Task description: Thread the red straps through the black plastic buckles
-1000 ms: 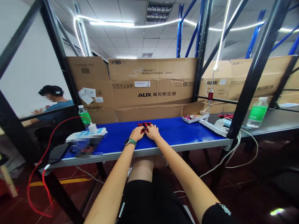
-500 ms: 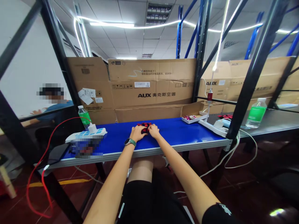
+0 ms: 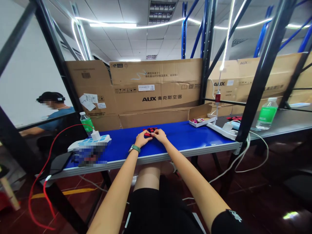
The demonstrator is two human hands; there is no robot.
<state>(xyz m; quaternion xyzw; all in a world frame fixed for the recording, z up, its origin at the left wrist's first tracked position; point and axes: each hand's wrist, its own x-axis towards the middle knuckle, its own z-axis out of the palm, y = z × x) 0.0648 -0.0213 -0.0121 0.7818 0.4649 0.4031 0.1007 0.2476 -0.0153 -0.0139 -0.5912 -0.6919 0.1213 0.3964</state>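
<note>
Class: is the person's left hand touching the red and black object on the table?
Touching. In the head view the left hand holds the red and black object at its near edge, no gap visible.

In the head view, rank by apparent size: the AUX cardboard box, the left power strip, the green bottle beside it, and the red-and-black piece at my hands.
1. AUX cardboard box
2. power strip and green bottle, too close to rank
3. red-and-black piece, partly hidden
</note>
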